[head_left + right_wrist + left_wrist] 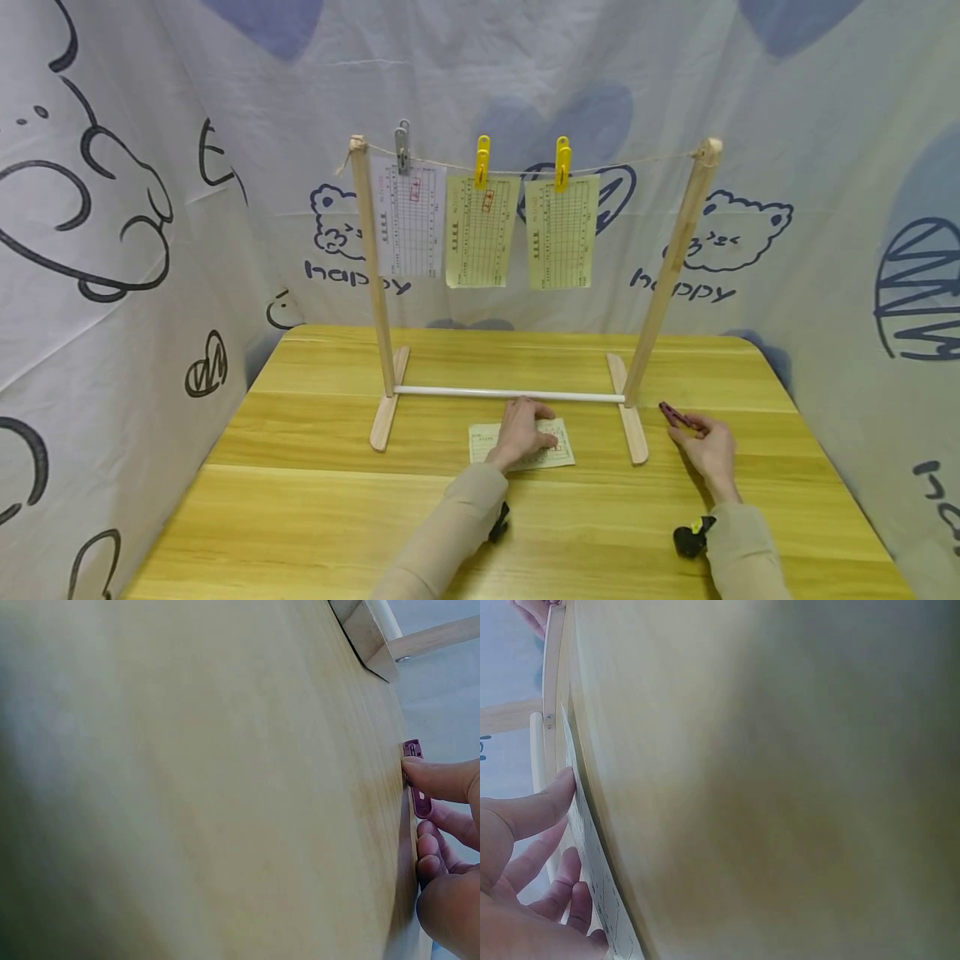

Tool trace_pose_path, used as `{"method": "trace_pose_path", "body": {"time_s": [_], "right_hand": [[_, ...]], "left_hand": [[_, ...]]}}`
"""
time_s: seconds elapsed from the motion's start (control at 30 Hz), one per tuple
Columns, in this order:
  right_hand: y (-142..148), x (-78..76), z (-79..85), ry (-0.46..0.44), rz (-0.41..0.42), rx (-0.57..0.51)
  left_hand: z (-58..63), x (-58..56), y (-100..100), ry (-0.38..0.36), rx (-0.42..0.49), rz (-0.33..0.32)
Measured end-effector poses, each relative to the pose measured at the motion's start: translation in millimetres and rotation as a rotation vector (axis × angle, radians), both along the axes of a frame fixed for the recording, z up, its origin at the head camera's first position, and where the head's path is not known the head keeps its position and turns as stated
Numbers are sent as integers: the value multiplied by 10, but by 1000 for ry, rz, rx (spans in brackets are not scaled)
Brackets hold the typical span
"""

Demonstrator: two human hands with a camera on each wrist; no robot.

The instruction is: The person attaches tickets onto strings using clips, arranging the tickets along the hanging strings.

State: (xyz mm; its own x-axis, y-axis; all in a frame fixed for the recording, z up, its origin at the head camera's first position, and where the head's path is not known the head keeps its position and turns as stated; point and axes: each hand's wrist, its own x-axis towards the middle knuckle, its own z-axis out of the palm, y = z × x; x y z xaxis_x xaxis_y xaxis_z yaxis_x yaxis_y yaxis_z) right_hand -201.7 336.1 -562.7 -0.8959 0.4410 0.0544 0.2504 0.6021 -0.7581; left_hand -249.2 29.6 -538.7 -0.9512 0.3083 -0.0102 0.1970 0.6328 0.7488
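In the head view my left hand [522,431] rests on a pale yellow printed slip [483,433] that lies on the table in front of the rack. The left wrist view shows the thumb and fingertips touching the slip [592,851], spread apart from one another. Right of the rack, my right hand [710,452] pinches a purple clothespin [672,414] between thumb and fingers. The right wrist view has this clothespin [421,801] close to the tabletop; whether it touches is unclear.
A wooden rack with two posts [675,258] and a white crossbar [510,394] stands behind the hands. From its string [637,162] hang a whitish slip [408,225] under a grey clothespin [402,148] and two yellowish slips [561,237] under yellow clothespins [562,162].
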Motion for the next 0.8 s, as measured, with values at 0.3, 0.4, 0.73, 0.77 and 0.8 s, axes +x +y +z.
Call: {"method": "trace_pose_path", "body": {"time_s": [0.3,0.4,0.73,0.77,0.8], "right_hand": [[-1,-8,-2,-2,5,-3],[-3,-7,-7,4,5,0],[-1,1,-16,4,3,11],[-1,1,-14,2,3,11],[0,1,-13,0,3,12]], "left_hand": [[-11,-21,7,26,-12,-7],[-6,-20,4,34,-17,-12],[-22,-38,10,36,0,-7],[-24,-36,10,30,7,-4],[-24,-33,10,25,10,-2]]}}
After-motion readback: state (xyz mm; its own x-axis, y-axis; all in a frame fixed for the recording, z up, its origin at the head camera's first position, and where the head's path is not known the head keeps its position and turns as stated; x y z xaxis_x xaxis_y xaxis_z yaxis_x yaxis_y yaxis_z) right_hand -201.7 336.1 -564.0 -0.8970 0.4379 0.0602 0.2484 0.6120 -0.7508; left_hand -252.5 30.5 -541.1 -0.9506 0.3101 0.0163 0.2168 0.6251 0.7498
